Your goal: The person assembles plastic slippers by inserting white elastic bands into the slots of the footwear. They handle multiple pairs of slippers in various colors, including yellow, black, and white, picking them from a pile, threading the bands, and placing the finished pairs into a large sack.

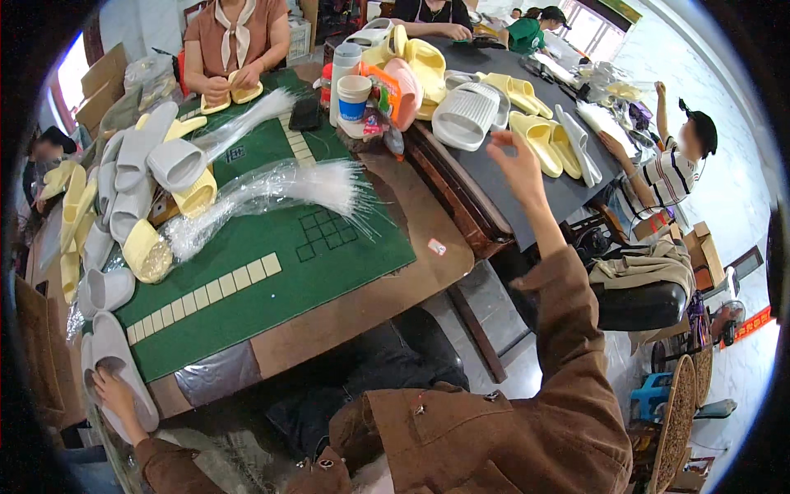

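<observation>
At the lower left, my left hand grips a pair of light grey slippers by the table's near corner; some of its fingers are hidden. My right hand is raised over the dark table, fingers apart and nothing between them. Just beyond it lies a grey ridged slipper, and to its right are pale yellow slippers. On the green mat, bundles of clear plastic strands stretch beside a heap of grey slippers and yellow slippers.
Paper cups and a black phone stand or lie at the mat's far edge. Across the table, a person in brown handles yellow slippers. Another person in stripes sits at the right. A black stool bears a beige cloth.
</observation>
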Action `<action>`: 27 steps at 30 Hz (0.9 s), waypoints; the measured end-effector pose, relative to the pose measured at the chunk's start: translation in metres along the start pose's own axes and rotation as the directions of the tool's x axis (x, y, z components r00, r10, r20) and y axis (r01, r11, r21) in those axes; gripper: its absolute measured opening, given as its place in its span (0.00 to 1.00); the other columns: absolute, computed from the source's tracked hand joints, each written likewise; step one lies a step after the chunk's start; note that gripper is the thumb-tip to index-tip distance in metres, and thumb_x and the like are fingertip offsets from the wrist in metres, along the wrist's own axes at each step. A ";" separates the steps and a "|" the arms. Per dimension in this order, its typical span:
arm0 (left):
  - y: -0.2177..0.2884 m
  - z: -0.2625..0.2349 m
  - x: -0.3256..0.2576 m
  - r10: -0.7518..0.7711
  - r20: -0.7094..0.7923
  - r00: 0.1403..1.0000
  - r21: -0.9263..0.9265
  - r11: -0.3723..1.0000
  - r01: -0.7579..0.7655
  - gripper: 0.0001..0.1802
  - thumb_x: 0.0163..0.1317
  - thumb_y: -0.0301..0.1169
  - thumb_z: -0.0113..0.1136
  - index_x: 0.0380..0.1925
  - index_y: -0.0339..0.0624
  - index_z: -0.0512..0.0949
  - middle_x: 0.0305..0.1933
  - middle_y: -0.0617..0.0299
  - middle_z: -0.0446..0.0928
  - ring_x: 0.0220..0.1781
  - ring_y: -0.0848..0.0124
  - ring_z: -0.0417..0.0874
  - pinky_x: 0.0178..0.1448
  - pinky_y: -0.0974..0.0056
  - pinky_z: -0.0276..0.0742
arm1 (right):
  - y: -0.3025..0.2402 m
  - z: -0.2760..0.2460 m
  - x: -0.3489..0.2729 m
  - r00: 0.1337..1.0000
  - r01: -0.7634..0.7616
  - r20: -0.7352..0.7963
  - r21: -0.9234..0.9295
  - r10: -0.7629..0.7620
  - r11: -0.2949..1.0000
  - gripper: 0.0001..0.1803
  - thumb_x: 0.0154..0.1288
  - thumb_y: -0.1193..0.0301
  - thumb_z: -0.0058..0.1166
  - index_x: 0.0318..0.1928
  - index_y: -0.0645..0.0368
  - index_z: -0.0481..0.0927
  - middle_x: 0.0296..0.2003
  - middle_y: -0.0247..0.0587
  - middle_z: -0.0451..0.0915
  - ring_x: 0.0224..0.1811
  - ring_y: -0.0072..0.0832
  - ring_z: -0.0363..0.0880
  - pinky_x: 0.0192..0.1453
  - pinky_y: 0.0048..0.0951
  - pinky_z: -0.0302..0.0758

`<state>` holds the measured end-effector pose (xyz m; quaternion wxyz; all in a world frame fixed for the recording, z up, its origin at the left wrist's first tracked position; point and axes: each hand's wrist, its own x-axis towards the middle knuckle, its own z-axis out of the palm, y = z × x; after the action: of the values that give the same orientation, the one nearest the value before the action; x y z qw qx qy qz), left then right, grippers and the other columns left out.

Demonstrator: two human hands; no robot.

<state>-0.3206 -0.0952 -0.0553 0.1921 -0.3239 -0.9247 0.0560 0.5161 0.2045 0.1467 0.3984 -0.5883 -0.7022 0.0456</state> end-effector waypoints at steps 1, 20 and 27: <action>0.002 0.006 0.008 -0.029 0.056 0.998 0.028 0.999 0.027 0.26 0.72 0.36 0.44 0.68 0.47 0.62 0.75 0.45 0.54 0.69 0.38 0.63 0.68 0.43 0.67 | 0.012 0.005 0.017 0.998 0.007 -0.068 -0.107 -0.015 0.994 0.30 0.60 0.58 0.63 0.59 0.58 0.73 0.54 0.51 0.76 0.54 0.40 0.77 0.57 0.36 0.73; 0.039 -0.133 -0.095 0.233 -0.357 0.904 -0.625 0.660 -0.417 0.19 0.72 0.29 0.47 0.60 0.44 0.75 0.72 0.49 0.64 0.74 0.53 0.61 0.75 0.54 0.54 | -0.037 -0.010 0.014 0.997 -0.032 -0.074 -0.079 0.027 0.996 0.27 0.67 0.53 0.58 0.52 0.65 0.78 0.38 0.50 0.84 0.38 0.30 0.82 0.44 0.31 0.76; 0.189 -0.223 -0.152 0.420 -0.265 0.868 -0.888 0.243 -0.389 0.18 0.66 0.23 0.52 0.55 0.40 0.78 0.68 0.50 0.68 0.71 0.55 0.66 0.73 0.57 0.59 | -0.124 0.004 -0.071 0.908 0.287 0.267 0.162 -0.322 0.944 0.10 0.58 0.70 0.65 0.33 0.62 0.79 0.26 0.33 0.75 0.25 0.19 0.71 0.28 0.25 0.68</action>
<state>-0.0149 -0.0460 0.0580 -0.0566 -0.5992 -0.6799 -0.4190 0.4150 0.1067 0.1742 0.3276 -0.4335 -0.8322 0.1103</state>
